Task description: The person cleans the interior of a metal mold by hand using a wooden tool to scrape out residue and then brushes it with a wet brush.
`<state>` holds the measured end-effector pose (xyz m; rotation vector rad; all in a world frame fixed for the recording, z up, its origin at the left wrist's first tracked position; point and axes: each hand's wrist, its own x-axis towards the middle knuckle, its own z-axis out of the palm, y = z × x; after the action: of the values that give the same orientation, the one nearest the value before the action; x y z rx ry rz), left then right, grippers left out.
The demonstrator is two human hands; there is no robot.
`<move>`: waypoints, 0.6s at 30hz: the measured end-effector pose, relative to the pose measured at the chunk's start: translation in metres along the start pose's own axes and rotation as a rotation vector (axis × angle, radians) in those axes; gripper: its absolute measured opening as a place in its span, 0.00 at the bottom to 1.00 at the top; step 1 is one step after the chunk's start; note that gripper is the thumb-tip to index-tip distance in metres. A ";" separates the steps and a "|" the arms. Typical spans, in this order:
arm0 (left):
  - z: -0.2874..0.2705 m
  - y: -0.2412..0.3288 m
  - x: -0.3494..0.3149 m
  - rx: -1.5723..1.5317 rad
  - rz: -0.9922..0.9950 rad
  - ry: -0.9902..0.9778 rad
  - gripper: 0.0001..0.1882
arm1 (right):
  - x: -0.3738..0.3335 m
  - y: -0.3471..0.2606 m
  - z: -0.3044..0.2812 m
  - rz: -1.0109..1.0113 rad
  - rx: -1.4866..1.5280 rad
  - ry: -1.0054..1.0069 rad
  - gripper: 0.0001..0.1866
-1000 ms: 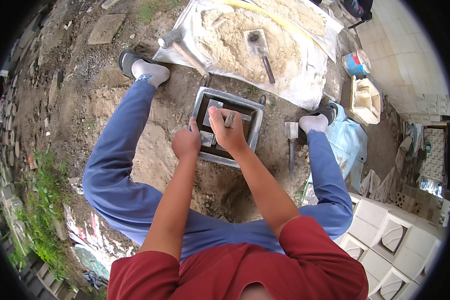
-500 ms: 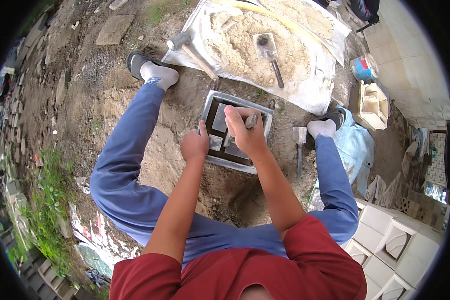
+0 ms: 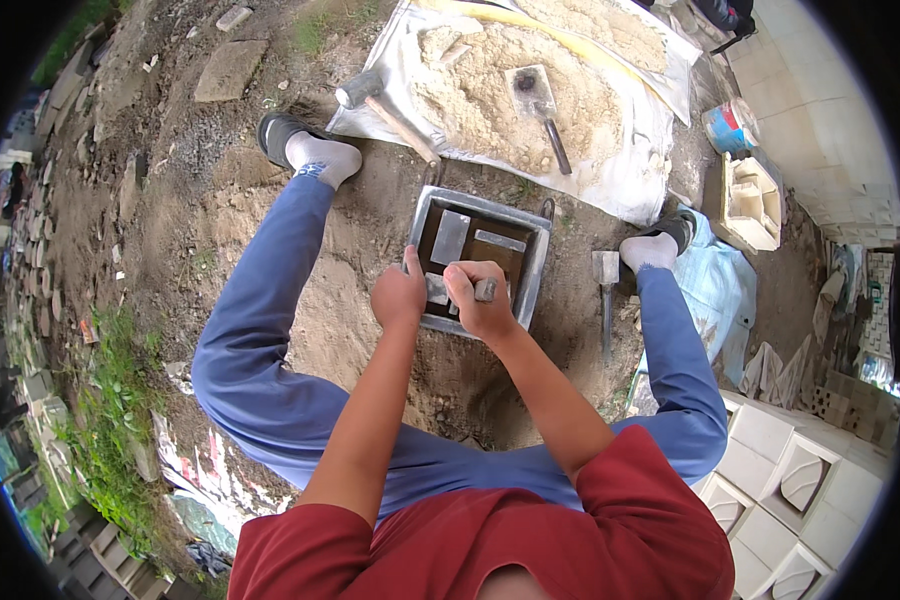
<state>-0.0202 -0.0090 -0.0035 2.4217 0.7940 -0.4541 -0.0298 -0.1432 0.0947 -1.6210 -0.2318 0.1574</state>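
A square grey metal mould [image 3: 542,250] lies on the ground between my feet, with several flat grey blocks inside. One is a long block [image 3: 451,238] at the upper left, another a narrow block [image 3: 500,240] at the upper right. My left hand [image 3: 398,297] is curled round the mould's left wall, its thumb lying along the rim; most of its fingers are hidden. Over the lower middle of the mould, my right hand [image 3: 480,300] is closed round a short-handled tool [image 3: 486,290]. Only its blunt handle end shows clearly; the working end is mostly behind the hand.
A mallet [image 3: 386,114] leans by the far left of the mould. Beyond lies a white sheet [image 3: 630,195] with sandy powder and a trowel [image 3: 534,100]. To the right are a hammer-like tool [image 3: 606,290], a bucket [image 3: 732,128] and pale hollow blocks [image 3: 780,450].
My right hand has moved nearer to me with the tool, uncovering the narrow block in the mould's upper right. The left hand stays at the left wall.
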 end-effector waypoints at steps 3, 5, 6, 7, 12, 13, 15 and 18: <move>-0.002 0.000 0.005 0.022 -0.040 -0.012 0.42 | 0.012 -0.019 0.005 0.083 0.084 0.035 0.21; -0.005 0.003 0.008 0.024 -0.030 0.019 0.42 | 0.010 -0.032 0.004 0.017 0.086 0.056 0.21; -0.005 0.003 0.003 0.026 -0.011 0.030 0.42 | 0.004 -0.038 0.002 -0.038 0.077 0.091 0.22; 0.000 0.003 0.001 0.031 -0.001 0.018 0.42 | 0.003 -0.015 0.001 -0.043 0.052 0.079 0.23; 0.006 -0.002 0.006 0.070 -0.020 0.023 0.42 | 0.010 0.001 -0.006 0.093 0.165 0.083 0.24; 0.003 -0.003 0.007 0.068 -0.025 0.029 0.42 | 0.014 -0.017 -0.008 0.107 0.204 0.095 0.24; -0.004 -0.003 0.004 0.061 -0.006 0.070 0.42 | 0.016 -0.042 -0.010 0.107 0.244 0.118 0.25; 0.006 0.009 0.000 0.055 0.008 0.018 0.42 | 0.009 0.020 -0.016 0.043 0.146 0.055 0.25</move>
<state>-0.0150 -0.0181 -0.0045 2.4821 0.7888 -0.4578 -0.0166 -0.1571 0.0762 -1.4839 -0.1404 0.1590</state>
